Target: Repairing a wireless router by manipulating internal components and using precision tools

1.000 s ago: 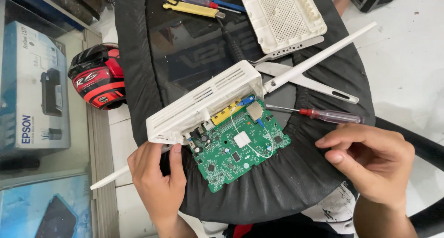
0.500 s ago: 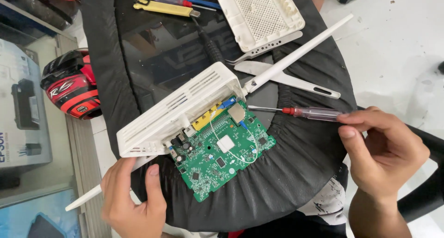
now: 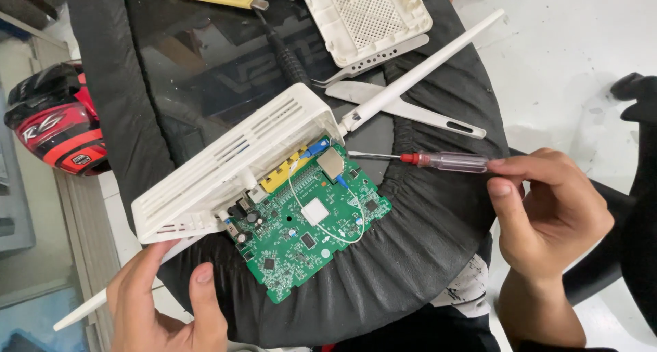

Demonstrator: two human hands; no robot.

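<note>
Router cracked open on the black cushion, one hand on each side.

Left hand (image 3: 168, 307) sits open at the near corner of the white router shell (image 3: 236, 164), thumb up, gripping nothing. Right hand (image 3: 547, 212) is loosely curled, fingertips touching the clear handle of the red-collared screwdriver (image 3: 431, 162). Between the hands, one green circuit board (image 3: 308, 222) pokes out of the shell, with a white chip and looping white wire. Two white antennas; beyond them, one vented white cover (image 3: 366, 13). A red-and-black helmet (image 3: 55, 123) is off beyond the left hand.
</note>
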